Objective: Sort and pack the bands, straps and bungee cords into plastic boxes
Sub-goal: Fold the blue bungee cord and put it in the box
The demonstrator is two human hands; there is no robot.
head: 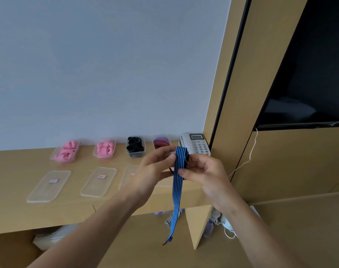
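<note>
Both hands hold a blue, black-striped bungee cord (177, 192) above the right end of the wooden desk (13, 182). My left hand (155, 169) pinches its folded top from the left. My right hand (201, 171) grips it from the right, near a metal hook. The cord's free end hangs down past the desk's front edge. Along the wall stand plastic boxes: two with pink bands (66, 151) (105, 148), one with black straps (135, 146), one with red and purple cords (160, 143), partly hidden by my fingers.
Three clear lids (48, 186) (99, 181) (129, 176) lie flat in front of the boxes. A white desk telephone (196, 144) sits at the desk's back right corner. A dark TV screen (308, 74) hangs on the wood panel to the right. Bottles and a power strip (222, 221) lie under the desk.
</note>
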